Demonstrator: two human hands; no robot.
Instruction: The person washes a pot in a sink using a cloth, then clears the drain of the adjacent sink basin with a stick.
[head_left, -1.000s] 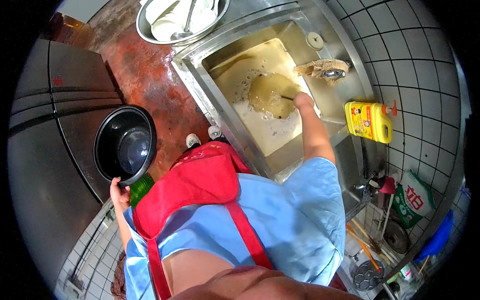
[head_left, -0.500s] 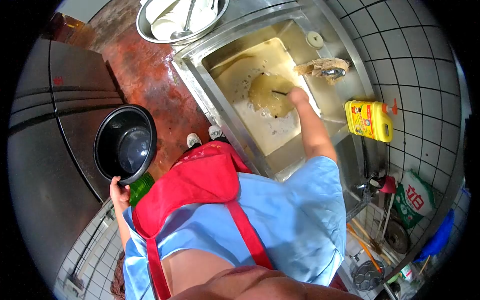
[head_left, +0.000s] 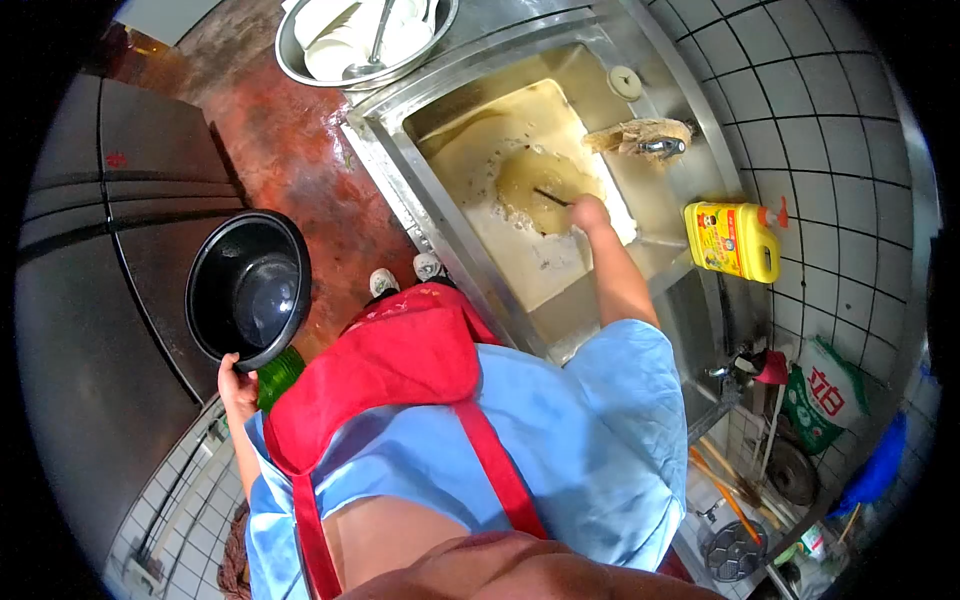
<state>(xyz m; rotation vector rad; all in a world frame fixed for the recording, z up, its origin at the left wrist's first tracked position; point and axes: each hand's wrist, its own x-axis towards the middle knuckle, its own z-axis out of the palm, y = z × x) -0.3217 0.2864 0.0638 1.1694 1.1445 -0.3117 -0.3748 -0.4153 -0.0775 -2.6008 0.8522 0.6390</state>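
Observation:
My left hand (head_left: 236,385) is closed on the rim of a black basin (head_left: 205,335), held tilted off to the left with its inside showing. My right hand (head_left: 590,213) reaches down into the metal sink (head_left: 470,245), at the cloudy yellowish water (head_left: 525,165). From its fingers a thin dark rod (head_left: 552,197) points into the water; its far end is hidden. Foam and dark specks float around it. Over the sink, a tan cloth (head_left: 625,136) is wrapped around the faucet (head_left: 662,148).
A metal bowl (head_left: 290,62) of white dishes and a ladle (head_left: 372,66) stands beyond the sink. On the right are a yellow pump jug (head_left: 732,241) and a green-white bag (head_left: 825,395). A dark cabinet (head_left: 80,300) flanks the wet red floor (head_left: 290,140).
My right hand has moved slightly towards my body in the sink, and more of the dark rod shows, at a steeper slant. My left hand and the basin have barely moved.

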